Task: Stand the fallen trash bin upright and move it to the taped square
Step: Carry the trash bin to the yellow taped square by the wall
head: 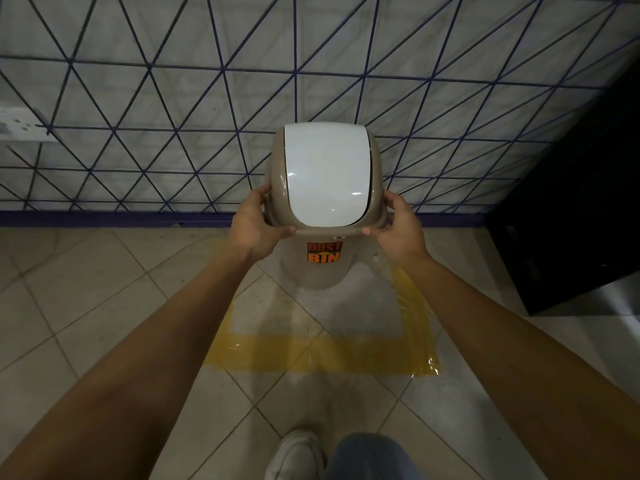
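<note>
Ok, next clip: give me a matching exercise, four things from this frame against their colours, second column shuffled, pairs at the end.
Things:
1. lid flap
2. tape
3. wall lines
4. bin label

Colours:
A. yellow
B. orange and black
C. white
D. dark blue

Pairs: 1-C, 2-A, 3-D, 4-B
</note>
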